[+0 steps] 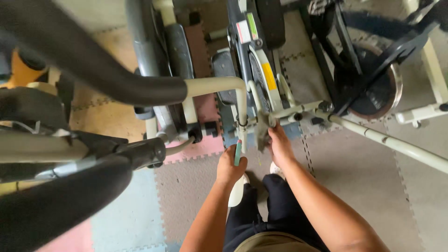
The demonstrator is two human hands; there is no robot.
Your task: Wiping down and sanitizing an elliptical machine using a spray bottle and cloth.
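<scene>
My left hand [229, 165] is closed around a slim green-handled tool [238, 151] with a reddish tip, held upright against the lower end of a cream metal tube [241, 116]. My right hand [280, 142] grips a grey metal bracket [262, 127] where several cream tubes meet on an exercise machine [261, 70]. Both hands sit close together, just in front of my dark trousers and white shoes.
Black padded handlebars [93, 70] fill the left foreground. A black flywheel and frame [373, 84] stand at the upper right, with a long cream bar [396, 144] slanting to the right edge. Interlocking foam floor mats [186, 186] in pink, grey and blue cover the ground.
</scene>
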